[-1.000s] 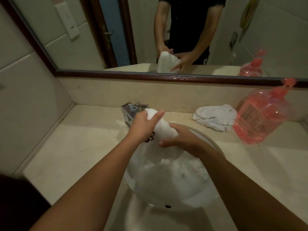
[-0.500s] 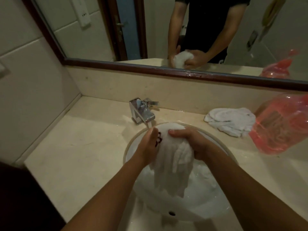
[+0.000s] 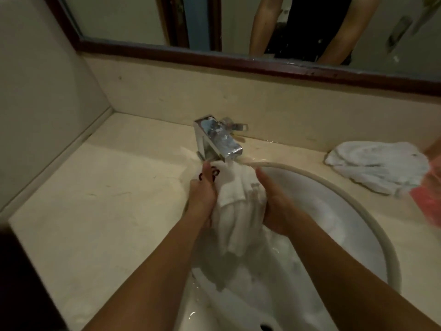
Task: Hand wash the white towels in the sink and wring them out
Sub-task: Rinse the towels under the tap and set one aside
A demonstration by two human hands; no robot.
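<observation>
A wet white towel [image 3: 236, 211] with a dark printed mark near its top hangs bunched between my two hands over the round white sink [image 3: 353, 194]. My left hand [image 3: 201, 199] grips its left side, thumb up by the mark. My right hand [image 3: 274, 204] grips its right side. The towel's lower end trails into soapy water in the basin. A second white towel [image 3: 377, 166] lies crumpled on the counter at the right.
A chrome faucet [image 3: 217, 139] stands just behind the towel at the sink's back rim. A pink plastic bottle [image 3: 429, 194] is at the right edge, blurred. The beige counter [image 3: 107, 199] stretches left to the wall. A framed mirror [image 3: 238, 58] runs above.
Both hands have brought the towel down from in front of the faucet and keep squeezing it over the basin. The camera has tilted downward and nearer the sink.
</observation>
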